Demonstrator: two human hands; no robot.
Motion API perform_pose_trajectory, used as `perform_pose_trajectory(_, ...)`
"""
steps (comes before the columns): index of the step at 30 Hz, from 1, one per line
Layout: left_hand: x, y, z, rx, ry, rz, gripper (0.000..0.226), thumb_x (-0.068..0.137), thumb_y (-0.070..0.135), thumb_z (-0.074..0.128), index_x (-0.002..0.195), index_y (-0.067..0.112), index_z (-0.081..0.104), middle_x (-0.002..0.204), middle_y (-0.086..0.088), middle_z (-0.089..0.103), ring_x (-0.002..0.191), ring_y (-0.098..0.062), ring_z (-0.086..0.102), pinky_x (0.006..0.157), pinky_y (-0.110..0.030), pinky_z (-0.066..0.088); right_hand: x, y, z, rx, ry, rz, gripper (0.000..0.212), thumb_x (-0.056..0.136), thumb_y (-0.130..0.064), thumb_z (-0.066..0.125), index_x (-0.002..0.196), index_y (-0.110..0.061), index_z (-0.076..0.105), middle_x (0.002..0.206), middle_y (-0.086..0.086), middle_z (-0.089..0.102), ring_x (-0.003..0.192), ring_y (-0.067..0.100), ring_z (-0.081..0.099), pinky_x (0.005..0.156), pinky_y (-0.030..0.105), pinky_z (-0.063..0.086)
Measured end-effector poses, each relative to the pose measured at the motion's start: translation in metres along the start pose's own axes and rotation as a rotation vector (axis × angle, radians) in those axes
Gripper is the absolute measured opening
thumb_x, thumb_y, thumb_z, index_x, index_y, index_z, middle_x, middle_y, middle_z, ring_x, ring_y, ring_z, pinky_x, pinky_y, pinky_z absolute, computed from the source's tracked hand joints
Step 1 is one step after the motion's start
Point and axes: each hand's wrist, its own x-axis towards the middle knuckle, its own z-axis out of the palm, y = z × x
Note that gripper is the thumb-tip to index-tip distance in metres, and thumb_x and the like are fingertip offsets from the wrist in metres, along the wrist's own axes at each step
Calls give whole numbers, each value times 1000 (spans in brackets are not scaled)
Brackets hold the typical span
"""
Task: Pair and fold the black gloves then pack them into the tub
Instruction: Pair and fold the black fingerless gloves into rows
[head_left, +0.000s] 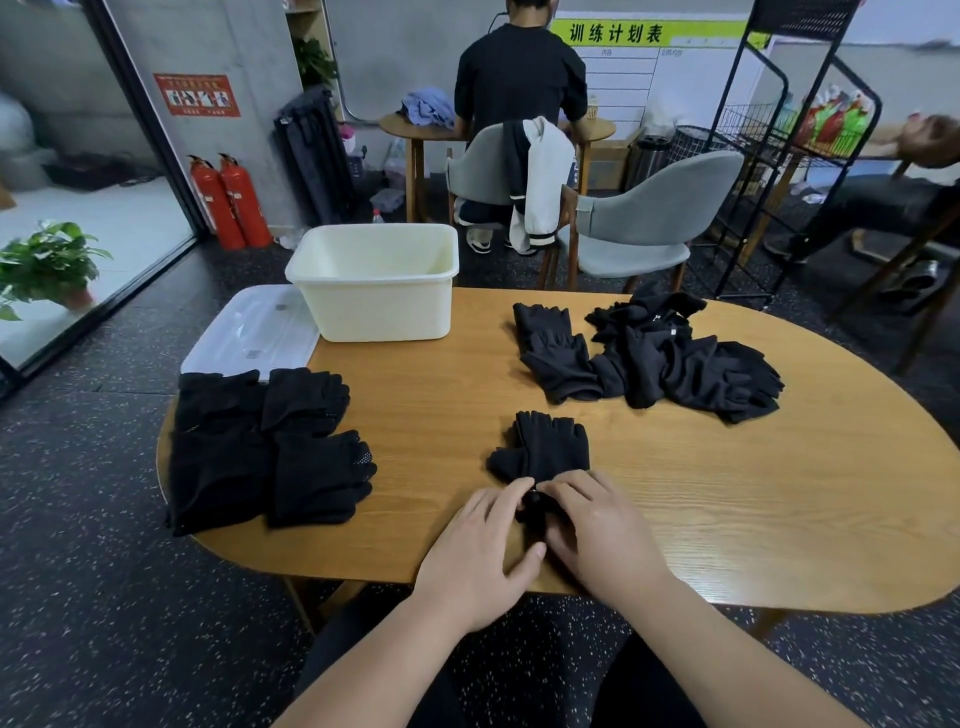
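Both hands at the near edge of the wooden surface (727, 509), close together and almost touching. Left hand (480, 553): fingers bent down onto the cuff end of a black glove pair (553, 447), thumb stretched out flat toward the other hand. Right hand (597, 535): fingers curled over the same cuff end, pinching the fabric. So both have hold of that pair. The cuff itself is mostly hidden under the fingers.

The glove pair lies flat near the middle of the surface, fingertips pointing away from the person, thumb part sticking out to the left.

Unsorted glove pile (680, 364) sits on the far right, tangled, with a couple of flatter gloves (550, 338) touching its left side. Finished gloves (260, 447) lie in overlapping stacks at the left edge, well apart from the hands.

Cream tub (379, 306) stands upright at the far left of the surface. No gloves visible inside, though its floor is out of sight. Clear lid (244, 332) lies flat just beside it, overhanging the edge and partly under the finished gloves.

Behind: a grey chair (649, 218), another person (519, 78) seated with their back turned, and two red fire extinguishers (228, 202) by the wall.
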Motion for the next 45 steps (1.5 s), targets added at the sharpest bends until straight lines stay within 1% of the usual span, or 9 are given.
perform_pose_trajectory(5, 2, -1, 4, 148, 46, 66, 61, 104, 61, 38, 155, 28, 43, 140, 14, 36, 138, -8, 31, 116, -31, 34, 28, 3, -10, 49, 6, 143, 39, 99, -21, 56, 136, -18, 66, 136, -9, 61, 125, 13, 54, 98, 31, 55)
perform_pose_trajectory(9, 3, -1, 4, 180, 42, 58, 60, 104, 63, 36, 150, 27, 51, 138, 14, 38, 137, -8, 31, 115, -32, 34, 55, 10, 1, -15, -418, 199, 53, 111, -38, 44, 162, -25, 37, 172, -10, 23, 160, 16, 13, 126, 38, 32)
perform_pose_trajectory(14, 5, -3, 6, 168, 63, 59, 54, 104, 60, 39, 145, 29, 57, 133, 16, 42, 133, -8, 36, 113, -32, 36, 81, 7, 3, -67, -317, 211, 50, 110, -36, 41, 158, -25, 43, 166, -8, 36, 154, 17, 25, 125, 36, 31)
perform_pose_trajectory(20, 4, -2, 2, 65, 106, -1, 44, 102, 55, 43, 135, 29, 56, 133, 19, 47, 133, -3, 37, 115, -29, 33, 76, 2, 28, -173, -539, 248, 64, 110, -55, 13, 167, -33, -6, 174, -10, -18, 160, 17, -21, 131, 44, -5)
perform_pose_trajectory(25, 3, 2, 0, 58, 154, -28, 43, 99, 52, 49, 136, 30, 48, 141, 19, 36, 137, -3, 33, 114, -28, 36, 78, 4, 28, -179, -549, 247, 65, 109, -57, 11, 166, -34, -11, 172, -10, -23, 158, 17, -25, 130, 44, -7)
perform_pose_trajectory(29, 2, 2, -2, 74, 107, -17, 60, 103, 54, 43, 158, 36, 26, 167, 23, 13, 157, 2, 4, 129, -29, 17, 74, 1, 27, -184, -552, 257, 66, 109, -59, 10, 165, -35, -14, 171, -10, -26, 157, 18, -27, 131, 44, -7)
perform_pose_trajectory(34, 2, 8, -7, 141, 26, -10, 76, 108, 61, 29, 168, 32, -7, 174, 18, -1, 153, 9, -19, 126, -20, -13, 61, 2, 23, -46, -381, 237, 67, 106, -59, 13, 168, -33, 8, 176, -9, -5, 161, 15, -12, 132, 42, 3)
perform_pose_trajectory(40, 4, 6, -4, 186, 29, -3, 74, 108, 65, 21, 168, 32, -8, 176, 13, 3, 160, -3, -4, 132, -31, -1, 28, 13, 0, 167, 76, 185, 39, 112, -38, 42, 142, -25, 63, 152, -13, 50, 143, 9, 41, 118, 31, 37)
perform_pose_trajectory(45, 4, 6, -2, 267, -10, 119, 73, 109, 61, 25, 169, 32, -5, 173, 19, -21, 158, -3, -24, 130, -35, -5, -8, 32, -2, 42, -10, 40, 43, 111, -48, 39, 132, -26, 69, 135, -14, 63, 128, 8, 55, 103, 37, 52)
